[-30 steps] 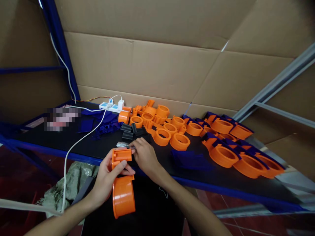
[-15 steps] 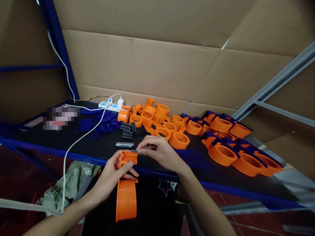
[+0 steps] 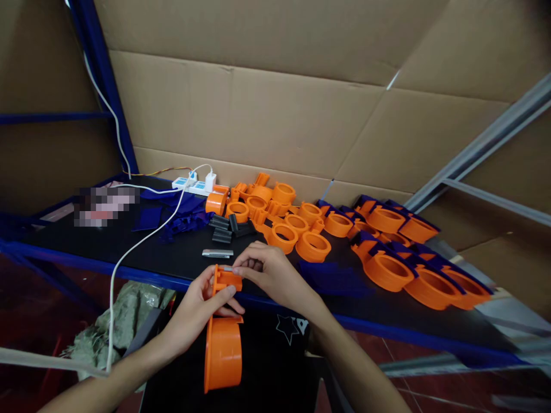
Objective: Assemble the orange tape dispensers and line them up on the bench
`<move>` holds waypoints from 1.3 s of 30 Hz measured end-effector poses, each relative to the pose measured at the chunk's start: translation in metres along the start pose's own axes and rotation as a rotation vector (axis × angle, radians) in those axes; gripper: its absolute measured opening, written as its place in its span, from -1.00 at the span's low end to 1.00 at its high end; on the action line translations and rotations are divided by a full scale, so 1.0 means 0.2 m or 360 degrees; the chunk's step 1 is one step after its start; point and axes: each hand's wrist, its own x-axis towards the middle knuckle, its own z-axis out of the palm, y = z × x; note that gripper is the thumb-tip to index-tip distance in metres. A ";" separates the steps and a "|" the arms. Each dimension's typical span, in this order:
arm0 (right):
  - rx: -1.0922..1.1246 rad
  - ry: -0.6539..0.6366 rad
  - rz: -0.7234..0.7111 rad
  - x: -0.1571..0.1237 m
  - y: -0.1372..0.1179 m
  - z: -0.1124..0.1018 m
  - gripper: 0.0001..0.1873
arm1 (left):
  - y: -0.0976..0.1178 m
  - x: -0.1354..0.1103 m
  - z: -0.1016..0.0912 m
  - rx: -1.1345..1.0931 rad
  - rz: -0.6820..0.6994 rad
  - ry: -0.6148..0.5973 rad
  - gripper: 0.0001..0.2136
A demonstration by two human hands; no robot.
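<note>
My left hand (image 3: 202, 304) grips an orange plastic part (image 3: 224, 353) near the table's front edge; a wide ring hangs at its lower end and a small slotted block sits at its top. My right hand (image 3: 269, 269) pinches a small thin grey strip (image 3: 225, 268), whose far end lies along the top of the slotted block. Fingers hide the strip's near end. Just beyond the hands, a silver-grey utility-knife-like tool (image 3: 217, 253) lies on the black tabletop, with several dark grey ribbed pieces (image 3: 222, 235) behind it.
Several orange ring parts (image 3: 284, 235) crowd the table's middle. To the right stand orange rings with dark blue strips (image 3: 390, 269). Blue flat pieces (image 3: 185, 212) and a white power strip (image 3: 198, 187) are at back left. A white cable (image 3: 146, 236) hangs across the left side.
My right hand has moved slightly left and down, bringing the grey strip over the slotted block. The orange part in my left hand has shifted slightly right and down.
</note>
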 end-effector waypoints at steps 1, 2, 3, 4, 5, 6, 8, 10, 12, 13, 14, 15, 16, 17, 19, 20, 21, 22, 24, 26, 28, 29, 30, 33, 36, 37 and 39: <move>0.0000 -0.0008 -0.0007 0.00 0.00 0.01 -0.92 | -0.01 0.00 0.00 0.0022 -0.0002 -0.0021 -0.61; -0.0001 -0.0026 -0.0018 0.00 0.01 0.02 -0.92 | -0.01 0.00 0.00 0.0037 -0.0006 -0.0038 -0.61; -0.0005 -0.0044 -0.0030 0.01 0.01 0.03 -0.91 | -0.01 0.00 0.01 0.0040 -0.0016 -0.0045 -0.61; -0.0013 -0.0059 -0.0042 0.02 0.01 0.04 -0.91 | -0.01 0.00 0.01 0.0018 -0.0025 -0.0038 -0.60; -0.0020 -0.0067 -0.0053 0.04 0.01 0.04 -0.89 | -0.01 0.00 0.01 -0.0026 -0.0040 -0.0021 -0.60; -0.0031 -0.0061 -0.0059 0.06 0.01 0.04 -0.87 | 0.00 0.00 0.01 -0.0088 -0.0063 -0.0004 -0.60; -0.0128 0.0031 -0.0023 0.12 0.01 0.03 -0.79 | 0.02 0.00 0.01 -0.0217 -0.0112 0.0015 -0.62; -0.0424 0.0224 0.0093 0.20 0.02 0.03 -0.72 | 0.03 0.00 0.00 -0.0315 -0.0115 0.0036 -0.64; -0.0798 0.0370 0.0252 0.29 0.05 0.03 -0.69 | 0.04 -0.01 0.00 -0.0372 -0.0096 0.0065 -0.64; -0.0930 0.0395 0.0315 0.33 0.06 0.03 -0.70 | 0.04 -0.01 0.00 -0.0390 -0.0092 0.0076 -0.64; -0.1004 0.0392 0.0360 0.36 0.08 0.04 -0.71 | 0.04 -0.01 0.00 -0.0402 -0.0094 0.0079 -0.64; -0.1027 0.0377 0.0388 0.39 0.10 0.04 -0.73 | 0.04 -0.01 -0.01 -0.0410 -0.0093 0.0077 -0.64; -0.1019 0.0364 0.0399 0.41 0.12 0.05 -0.75 | 0.05 0.00 -0.01 -0.0411 -0.0089 0.0073 -0.64; -0.1001 0.0361 0.0397 0.42 0.14 0.05 -0.77 | 0.05 0.00 -0.01 -0.0407 -0.0081 0.0069 -0.63; -0.0972 0.0361 0.0391 0.44 0.18 0.05 -0.78 | 0.05 0.00 -0.01 -0.0390 -0.0070 0.0065 -0.62; -0.0955 0.0363 0.0387 0.44 0.20 0.05 -0.78 | 0.05 0.01 -0.01 -0.0383 -0.0076 0.0066 -0.62; -0.0937 0.0368 0.0386 0.44 0.21 0.05 -0.78 | 0.05 0.01 -0.01 -0.0377 -0.0088 0.0070 -0.62; -0.0920 0.0376 0.0389 0.45 0.22 0.05 -0.77 | 0.05 0.00 -0.01 -0.0373 -0.0100 0.0073 -0.62; -0.0888 0.0408 0.0404 0.46 0.24 0.06 -0.74 | 0.05 0.00 -0.01 -0.0376 -0.0106 0.0080 -0.62; -0.0853 0.0454 0.0418 0.47 0.25 0.07 -0.72 | 0.05 0.00 0.00 -0.0388 -0.0090 0.0075 -0.63; -0.0802 0.0501 0.0412 0.48 0.27 0.08 -0.70 | 0.05 0.00 0.00 -0.0403 -0.0076 0.0073 -0.64; -0.0769 0.0524 0.0399 0.49 0.27 0.09 -0.69 | 0.05 0.00 0.00 -0.0412 -0.0069 0.0084 -0.64; -0.0732 0.0547 0.0377 0.49 0.27 0.08 -0.69 | 0.05 0.00 0.00 -0.0419 -0.0062 0.0104 -0.65; -0.0599 0.0590 0.0244 0.48 0.26 0.05 -0.70 | 0.05 0.00 0.00 -0.0442 -0.0009 0.0186 -0.67; -0.0435 0.0553 0.0014 0.40 0.21 0.01 -0.76 | 0.05 0.00 -0.01 -0.0465 0.0037 0.0251 -0.69; -0.0346 0.0511 -0.0093 0.36 0.18 0.00 -0.78 | 0.05 0.00 -0.01 -0.0477 0.0051 0.0277 -0.68; -0.0156 0.0398 -0.0293 0.26 0.14 -0.01 -0.80 | 0.05 0.01 -0.01 -0.0505 0.0071 0.0322 -0.67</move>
